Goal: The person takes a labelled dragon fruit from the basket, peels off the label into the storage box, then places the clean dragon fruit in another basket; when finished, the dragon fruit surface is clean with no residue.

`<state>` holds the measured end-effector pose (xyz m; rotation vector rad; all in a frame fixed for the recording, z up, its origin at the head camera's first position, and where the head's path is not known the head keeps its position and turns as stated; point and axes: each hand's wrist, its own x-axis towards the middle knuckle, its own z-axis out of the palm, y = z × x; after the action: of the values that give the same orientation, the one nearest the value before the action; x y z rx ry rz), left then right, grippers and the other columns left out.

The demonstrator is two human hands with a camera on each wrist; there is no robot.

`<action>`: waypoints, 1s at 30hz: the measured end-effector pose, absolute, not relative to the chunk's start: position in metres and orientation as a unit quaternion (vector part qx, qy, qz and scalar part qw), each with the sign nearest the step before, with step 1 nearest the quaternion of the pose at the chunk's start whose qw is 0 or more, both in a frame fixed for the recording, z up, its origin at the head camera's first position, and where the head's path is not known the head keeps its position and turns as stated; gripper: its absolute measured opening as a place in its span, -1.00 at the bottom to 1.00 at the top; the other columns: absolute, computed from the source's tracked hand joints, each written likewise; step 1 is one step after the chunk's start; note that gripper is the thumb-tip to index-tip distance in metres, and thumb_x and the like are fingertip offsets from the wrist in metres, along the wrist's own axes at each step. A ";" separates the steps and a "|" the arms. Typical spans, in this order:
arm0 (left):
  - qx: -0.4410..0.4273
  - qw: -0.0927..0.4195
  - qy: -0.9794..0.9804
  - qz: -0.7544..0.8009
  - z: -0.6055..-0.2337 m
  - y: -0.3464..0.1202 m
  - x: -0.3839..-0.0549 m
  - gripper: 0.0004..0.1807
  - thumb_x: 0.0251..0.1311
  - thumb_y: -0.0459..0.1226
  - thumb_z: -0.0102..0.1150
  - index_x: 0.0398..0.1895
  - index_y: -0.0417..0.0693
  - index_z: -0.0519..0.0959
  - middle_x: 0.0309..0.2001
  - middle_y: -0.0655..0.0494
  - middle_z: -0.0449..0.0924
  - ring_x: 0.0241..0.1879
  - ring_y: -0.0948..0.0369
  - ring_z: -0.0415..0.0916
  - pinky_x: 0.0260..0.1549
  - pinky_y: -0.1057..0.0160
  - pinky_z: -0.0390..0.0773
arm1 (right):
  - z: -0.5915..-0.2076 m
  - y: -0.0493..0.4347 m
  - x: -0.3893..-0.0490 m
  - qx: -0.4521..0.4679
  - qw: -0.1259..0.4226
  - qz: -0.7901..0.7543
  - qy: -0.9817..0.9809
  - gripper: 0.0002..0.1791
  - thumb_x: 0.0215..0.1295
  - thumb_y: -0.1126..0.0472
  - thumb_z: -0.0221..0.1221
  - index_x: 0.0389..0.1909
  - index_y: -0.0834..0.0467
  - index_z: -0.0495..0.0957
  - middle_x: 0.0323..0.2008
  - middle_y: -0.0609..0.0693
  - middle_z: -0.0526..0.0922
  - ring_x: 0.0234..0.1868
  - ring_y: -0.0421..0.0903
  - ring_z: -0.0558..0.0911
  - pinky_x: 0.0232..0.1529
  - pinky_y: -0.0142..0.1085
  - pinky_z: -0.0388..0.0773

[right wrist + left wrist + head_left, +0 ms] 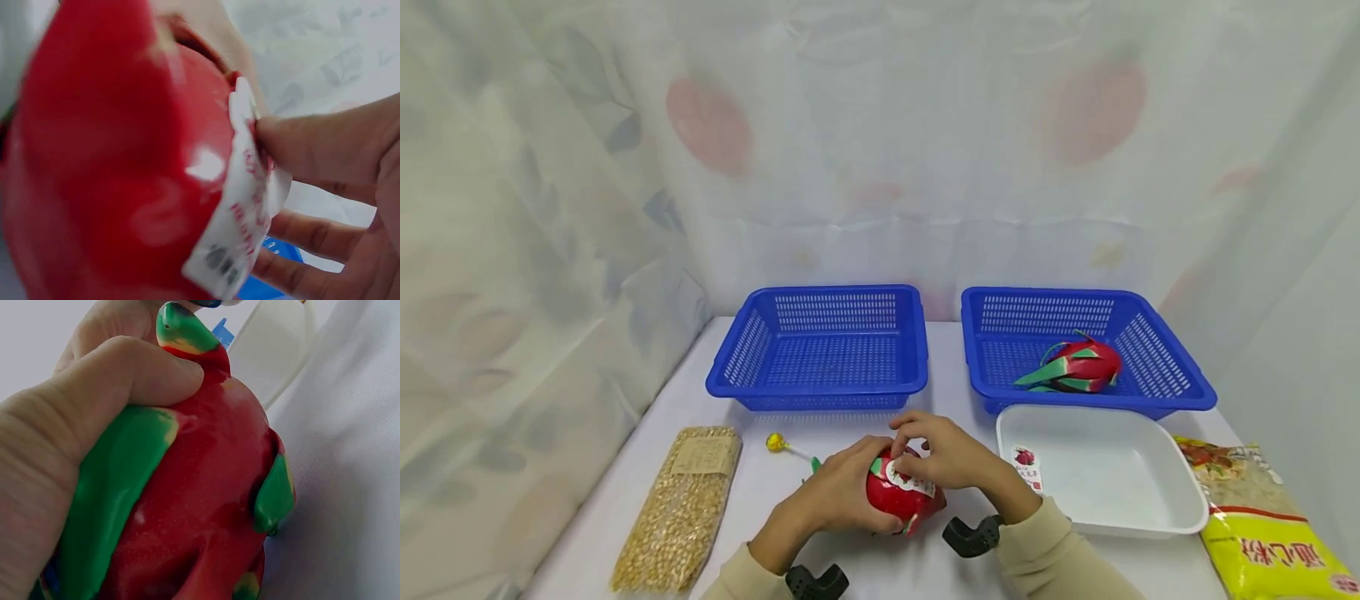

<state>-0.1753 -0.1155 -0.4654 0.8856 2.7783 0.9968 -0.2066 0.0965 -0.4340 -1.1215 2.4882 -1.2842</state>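
Observation:
My left hand [838, 492] grips a red dragon fruit [891, 502] with green-tipped scales, low over the white table. In the left wrist view its thumb lies across the red skin [212, 456] between green scales. A white label [917, 485] with red print sits on the fruit's upper side. My right hand [951, 450] is at this label, its thumb pressing on it; in the right wrist view the printed label [234, 228] curves along the fruit, with the other fingers [319, 234] stretched out behind. The fruit's left part is hidden by my left hand.
Two blue baskets [820, 392] stand at the back; the right one [1090, 402] holds another dragon fruit [1090, 365]. A white tray [1112, 467] bears a similar label [1027, 467]. Left are a corn kernel bag [673, 525] and lollipop [775, 442]; right, a yellow food packet [1255, 533].

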 end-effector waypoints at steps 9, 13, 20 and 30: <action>0.269 0.046 0.911 0.311 -0.464 -0.113 -0.177 -0.05 -0.30 0.16 0.46 0.27 0.11 0.34 0.07 0.30 0.42 -0.12 0.29 0.46 -0.29 0.32 0.55 | -0.434 0.104 -0.202 -0.396 0.013 -0.457 0.796 -0.80 0.26 0.33 0.24 -0.48 -0.01 0.49 0.10 -0.01 0.43 0.17 0.03 0.42 0.12 0.06 0.40; 0.259 0.050 0.909 0.323 -0.464 -0.115 -0.176 -0.05 -0.31 0.13 0.47 0.26 0.08 0.35 0.06 0.28 0.42 -0.11 0.25 0.48 -0.32 0.31 0.56 | -0.435 0.111 -0.198 -0.400 0.001 -0.496 0.771 -0.83 0.29 0.34 0.20 -0.43 0.04 0.46 0.07 0.01 0.41 0.20 0.07 0.37 0.15 0.14 0.33; 0.246 0.044 0.912 0.325 -0.464 -0.113 -0.174 -0.08 -0.33 0.11 0.47 0.24 0.13 0.35 0.05 0.32 0.42 -0.07 0.21 0.47 -0.30 0.23 0.59 | -0.422 0.129 -0.198 -0.402 -0.024 -0.582 0.706 -0.85 0.35 0.44 0.08 -0.37 0.16 0.41 0.02 0.16 0.38 0.14 0.14 0.35 0.06 -0.08 0.42; 0.246 0.037 0.917 0.312 -0.464 -0.108 -0.172 -0.06 -0.33 0.10 0.48 0.26 0.15 0.34 0.08 0.27 0.42 0.00 0.11 0.47 -0.30 0.13 0.63 | -0.358 0.189 -0.185 -0.272 -0.005 -0.660 0.700 -0.90 0.42 0.36 0.04 -0.21 0.36 0.41 0.12 0.25 0.38 0.24 0.07 0.31 0.14 -0.34 0.40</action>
<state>-0.1717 -0.1081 -0.4644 0.7558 2.8143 0.9565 -0.1854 0.1889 -0.3581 -0.8571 2.2051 -2.0810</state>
